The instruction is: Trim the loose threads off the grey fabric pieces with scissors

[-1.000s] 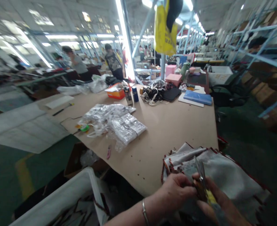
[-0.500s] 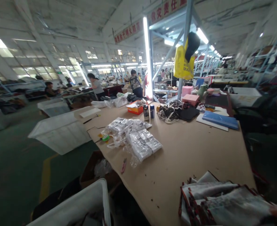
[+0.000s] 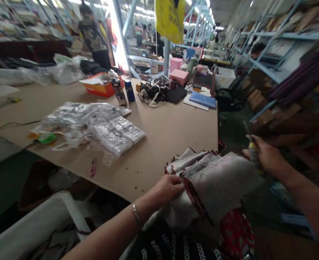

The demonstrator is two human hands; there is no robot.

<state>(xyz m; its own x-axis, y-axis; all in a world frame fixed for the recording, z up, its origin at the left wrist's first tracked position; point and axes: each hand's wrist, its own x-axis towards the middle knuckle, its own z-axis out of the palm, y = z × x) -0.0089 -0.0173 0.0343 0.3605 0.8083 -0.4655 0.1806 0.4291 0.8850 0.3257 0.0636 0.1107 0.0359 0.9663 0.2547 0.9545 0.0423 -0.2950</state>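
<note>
My left hand [image 3: 168, 187], with a bracelet at the wrist, is closed on the edge of a pile of whitish fabric pieces [image 3: 221, 169] with dark red edging. The pile lies at the table's near right corner and hangs over toward my lap. Off its right side, my right hand [image 3: 269, 156] is raised, with fingers wrapped round a tool with a yellow and grey handle [image 3: 253, 153]. A thin shaft points up from it; blur hides its exact kind.
Clear plastic-wrapped packs [image 3: 118, 134] lie mid-table, near pink-handled snips [image 3: 93, 167] and a green tape measure [image 3: 47, 138]. An orange box [image 3: 98, 86] and a blue can [image 3: 129, 90] stand farther back. A white bin [image 3: 67, 204] sits below left; cartons [image 3: 267, 115] are at right.
My view has swung right and down. My left hand has come into view and grips the fabric pile; my right hand now shows raised, holding the tool.
</note>
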